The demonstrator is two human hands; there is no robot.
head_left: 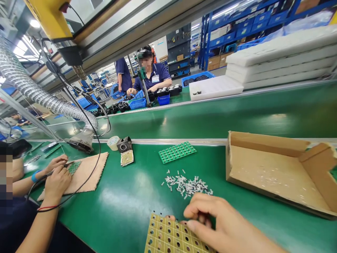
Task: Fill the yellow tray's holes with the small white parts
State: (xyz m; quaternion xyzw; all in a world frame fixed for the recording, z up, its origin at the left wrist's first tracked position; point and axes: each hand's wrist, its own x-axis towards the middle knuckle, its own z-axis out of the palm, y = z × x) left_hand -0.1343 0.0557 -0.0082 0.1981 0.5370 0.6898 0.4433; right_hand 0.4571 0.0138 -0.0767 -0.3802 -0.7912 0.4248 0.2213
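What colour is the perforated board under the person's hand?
Yellow, the perforated board, in the head view.

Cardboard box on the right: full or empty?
Nearly empty. The open brown cardboard box lies with its flaps spread, its bare floor showing only a few scattered small white pieces.

A green bench [126,203] is running across the front, and a green conveyor [237,112] is lying behind it. Blue racks [237,24] with blue bins are standing at the back right, and brown boxes [218,60] are sitting on the floor below them. White foam trays [279,59] are lying stacked beyond the conveyor. A silver duct [31,88] is hanging at the left. Ceiling lamps [34,24] are shining bright at the top left.
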